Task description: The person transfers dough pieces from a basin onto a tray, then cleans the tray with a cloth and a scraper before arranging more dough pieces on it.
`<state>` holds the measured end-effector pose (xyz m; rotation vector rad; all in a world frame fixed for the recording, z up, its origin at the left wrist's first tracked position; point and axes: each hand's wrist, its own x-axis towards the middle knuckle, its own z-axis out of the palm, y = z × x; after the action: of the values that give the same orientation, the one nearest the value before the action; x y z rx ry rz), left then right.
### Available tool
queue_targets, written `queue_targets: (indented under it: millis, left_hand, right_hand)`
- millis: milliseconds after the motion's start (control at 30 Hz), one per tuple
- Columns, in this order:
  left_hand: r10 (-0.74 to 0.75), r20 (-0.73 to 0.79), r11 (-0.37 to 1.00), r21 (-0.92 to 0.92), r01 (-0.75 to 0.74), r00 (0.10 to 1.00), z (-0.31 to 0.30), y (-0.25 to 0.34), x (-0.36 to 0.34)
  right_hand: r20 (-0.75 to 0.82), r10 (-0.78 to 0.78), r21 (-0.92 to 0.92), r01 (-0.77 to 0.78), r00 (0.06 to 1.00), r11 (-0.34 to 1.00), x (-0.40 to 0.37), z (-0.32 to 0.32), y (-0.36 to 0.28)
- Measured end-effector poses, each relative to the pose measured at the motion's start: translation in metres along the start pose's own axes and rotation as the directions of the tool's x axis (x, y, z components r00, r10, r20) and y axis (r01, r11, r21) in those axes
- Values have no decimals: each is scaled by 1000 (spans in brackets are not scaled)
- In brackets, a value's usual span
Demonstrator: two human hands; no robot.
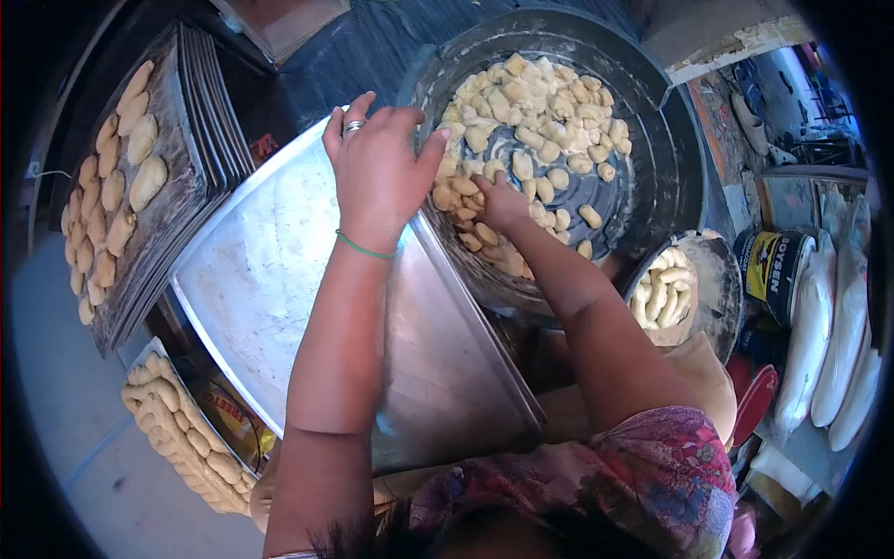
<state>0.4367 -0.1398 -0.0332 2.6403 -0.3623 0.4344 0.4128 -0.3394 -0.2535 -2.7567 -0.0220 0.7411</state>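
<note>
My left hand (380, 168), with a ring and a green wristband, lies over the far edge of a shiny metal tray (279, 261), its fingers stretched and apart. The tray sits tilted in front of me and bears nothing on its visible face. To the right, my right hand (501, 203) reaches into a big dark round basin (666, 158). Its fingers are curled around dough pieces at the basin's near left side, partly hidden among them. Many small dough pieces (531, 98) are spread in the basin; those by my right hand look browner and crumb-coated.
A stack of dark baking trays (200, 121) at left bears shaped dough pieces (114, 191). More coated dough (172, 410) lies at lower left. A smaller bucket (717, 298) with dough strips (666, 293) adjoins the basin. Plastic-wrapped packs (808, 335) and a Boysen can (778, 265) stand right.
</note>
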Motion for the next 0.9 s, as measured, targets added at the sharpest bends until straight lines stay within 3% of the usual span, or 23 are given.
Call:
queue_targets:
  millis: [67,167,300,433,567,600,700,733,833,900]
  left_hand:
    - [-4,-3,1000,-4,4,1000,0,0,0]
    - [-1,-5,1000,-10,1,1000,0,1,0]
    - [3,-16,1000,-13,-3,1000,0,0,-1]
    - [3,-15,1000,-25,-4,1000,-1,0,-1]
    - [9,-44,999,-46,-11,999,0,0,-1]
    - [7,-52,998,-59,-10,999,0,1,-1]
    - [6,-60,998,-61,-9,998,0,0,-1]
    - [5,-52,999,-50,-7,999,0,-1,-1]
    - [-20,-27,999,-46,18,999,0,0,-4]
    - [-14,-24,999,-41,13,1000,0,1,0]
  right_hand:
    - [-44,-10,2,10,999,1000,-1,2,3]
    - [-138,151,109,-136,979,985,11,9,0]
    - [-194,-42,22,47,980,999,-3,15,7]
    - [-244,108,137,-76,964,988,8,20,10]
    - [-225,-190,30,202,956,979,-4,20,30]
    - [-346,-161,49,189,924,981,-3,21,36]
    - [-390,169,259,-68,905,963,8,29,21]
    - [-371,-20,105,64,928,992,-1,26,18]
    - [-250,-230,-5,236,941,972,-5,19,28]
    - [-468,-3,218,119,884,969,12,31,44]
